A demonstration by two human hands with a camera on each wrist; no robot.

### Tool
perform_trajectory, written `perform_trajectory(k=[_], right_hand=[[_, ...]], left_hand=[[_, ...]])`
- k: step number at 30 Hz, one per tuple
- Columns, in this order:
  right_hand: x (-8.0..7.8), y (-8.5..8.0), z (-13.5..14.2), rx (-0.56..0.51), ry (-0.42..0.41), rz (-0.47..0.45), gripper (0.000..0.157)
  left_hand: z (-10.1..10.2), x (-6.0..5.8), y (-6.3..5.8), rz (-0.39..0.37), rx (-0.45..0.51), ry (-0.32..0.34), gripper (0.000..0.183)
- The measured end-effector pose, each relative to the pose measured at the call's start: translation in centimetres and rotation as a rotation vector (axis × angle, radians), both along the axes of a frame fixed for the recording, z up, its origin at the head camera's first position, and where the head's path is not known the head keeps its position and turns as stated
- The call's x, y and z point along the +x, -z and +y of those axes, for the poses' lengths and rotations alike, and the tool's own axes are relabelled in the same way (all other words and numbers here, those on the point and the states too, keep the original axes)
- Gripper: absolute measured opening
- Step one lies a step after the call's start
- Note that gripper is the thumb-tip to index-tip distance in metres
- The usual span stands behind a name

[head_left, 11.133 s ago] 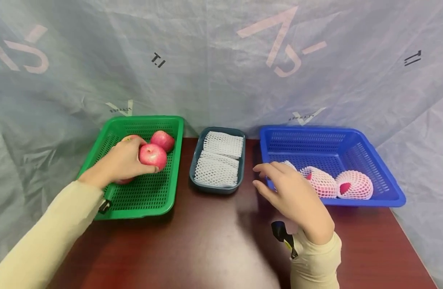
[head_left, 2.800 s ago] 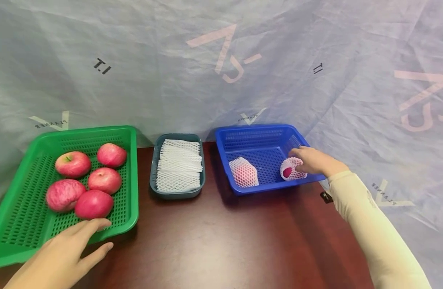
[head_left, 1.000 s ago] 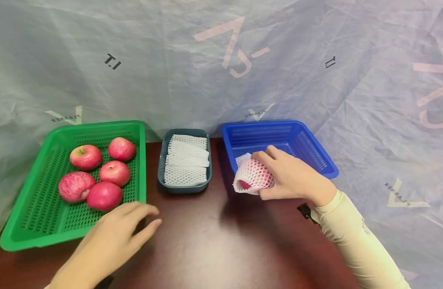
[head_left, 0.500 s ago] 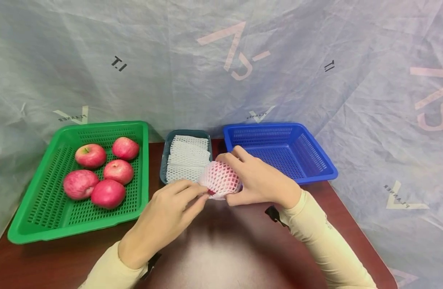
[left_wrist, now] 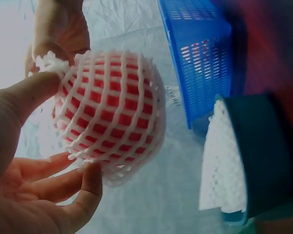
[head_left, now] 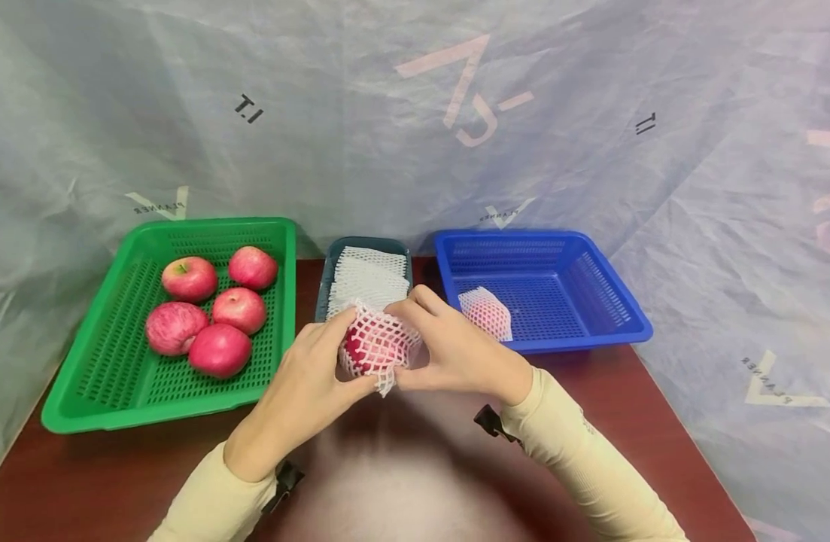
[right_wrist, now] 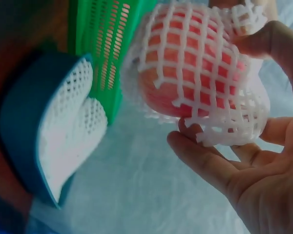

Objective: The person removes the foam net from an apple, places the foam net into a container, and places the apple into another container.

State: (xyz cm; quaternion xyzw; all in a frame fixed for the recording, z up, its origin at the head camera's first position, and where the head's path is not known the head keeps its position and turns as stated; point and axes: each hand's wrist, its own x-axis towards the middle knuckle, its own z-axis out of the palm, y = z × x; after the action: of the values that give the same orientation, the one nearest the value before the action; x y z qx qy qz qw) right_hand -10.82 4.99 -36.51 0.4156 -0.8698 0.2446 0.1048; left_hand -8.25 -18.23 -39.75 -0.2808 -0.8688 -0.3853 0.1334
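Both hands hold one red apple [head_left: 374, 348] in a white foam net sleeve [right_wrist: 200, 63], raised over the near side of the table. My left hand [head_left: 309, 384] grips it from the left, its thumb at a bunched edge of the net in the left wrist view. From the right, my right hand [head_left: 458, 348] pinches the net with thumb and fingers. In the right wrist view the net's cut edge gapes, and bare apple skin shows there. A second netted apple [head_left: 485, 315] lies in the near left corner of the blue basket [head_left: 550, 345].
At left, a green basket [head_left: 83, 418] holds several bare red apples [head_left: 220, 351]. Between the baskets stands a dark teal tray [head_left: 325, 290] with white foam nets [head_left: 370, 275], partly hidden behind the hands. A grey sheet [head_left: 360, 150] hangs behind the brown table [head_left: 665, 444].
The right hand has lifted a netted apple from the blue basket and carried it left, where the left hand joined it. The net has since shifted on the apple. Earlier, more netted apples lay there.
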Motion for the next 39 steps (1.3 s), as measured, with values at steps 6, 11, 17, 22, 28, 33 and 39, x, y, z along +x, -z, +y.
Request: perform_trajectory(k=[6, 11, 17, 22, 28, 33, 39], right_hand=[[0.0, 0.2, 0.2, -0.032, 0.003, -0.047, 0.048], [-0.1, 0.0, 0.2, -0.124, -0.015, -0.081, 0.026], [0.0, -0.1, -0.5, -0.25, -0.008, -0.102, 0.012], [0.1, -0.3, -1.0, -0.304, 0.012, -0.131, 0.012], [0.2, -0.3, -1.3, -0.351, 0.022, -0.189, 0.012], [0.3, -0.3, -1.2, -0.345, 0.016, -0.198, 0.011], [0.2, 0.0, 0.0, -0.307, 0.022, -0.189, 0.011]], left_hand=[[-0.5, -0.2, 0.2, -0.164, -0.036, 0.005, 0.078], [-0.6, -0.2, 0.4, -0.197, -0.034, 0.002, 0.077], [-0.4, 0.0, 1.1, -0.24, -0.02, 0.019, 0.074], [-0.3, 0.1, 1.2, -0.271, -0.012, -0.01, 0.081], [0.0, 0.1, 1.4, -0.25, -0.002, -0.029, 0.089], [-0.1, 0.2, 1.7, -0.152, -0.003, -0.086, 0.089], [-1.4, 0.6, 1.4, -0.13, 0.013, -0.108, 0.088]])
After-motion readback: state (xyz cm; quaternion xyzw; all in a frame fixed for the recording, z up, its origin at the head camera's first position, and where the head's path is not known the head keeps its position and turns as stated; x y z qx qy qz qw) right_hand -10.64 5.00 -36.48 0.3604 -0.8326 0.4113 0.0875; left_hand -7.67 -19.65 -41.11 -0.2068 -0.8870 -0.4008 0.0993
